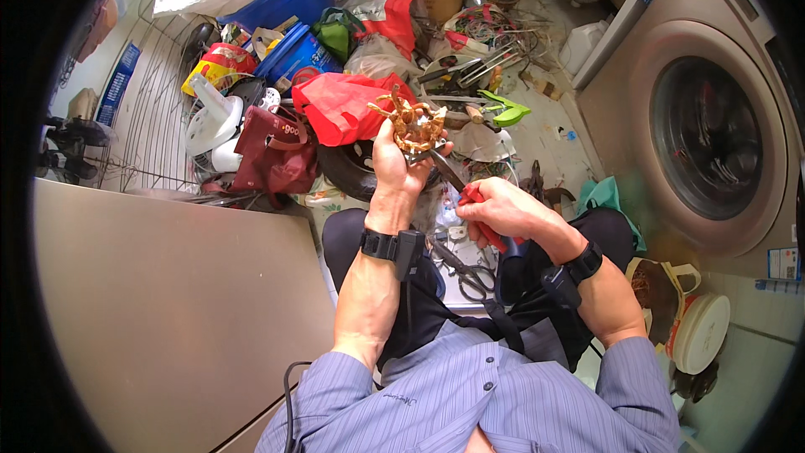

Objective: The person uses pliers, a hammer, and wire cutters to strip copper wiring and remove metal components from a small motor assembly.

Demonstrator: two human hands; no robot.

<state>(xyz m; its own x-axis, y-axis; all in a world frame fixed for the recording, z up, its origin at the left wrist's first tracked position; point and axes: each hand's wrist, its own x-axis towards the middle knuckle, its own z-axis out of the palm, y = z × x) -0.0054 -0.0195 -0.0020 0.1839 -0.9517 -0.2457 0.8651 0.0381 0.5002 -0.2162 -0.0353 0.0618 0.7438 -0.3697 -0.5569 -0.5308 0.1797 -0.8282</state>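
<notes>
From here, the left hand (394,166) cups a shiny coppery piece (417,126) in its fingers above the messy floor (560,151), maybe so it won't wobble, while the right hand's (506,206) fingers squeeze red-handled pliers (451,174) (their tip's right by it).

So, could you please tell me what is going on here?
A person holds a copper-coloured, ring-shaped part in the left hand and a red-handled tool in the right hand. The tool's dark end is at the part's lower edge; whether it touches is unclear. Dark scissors lie nearer the person's body, in neither hand.
</notes>
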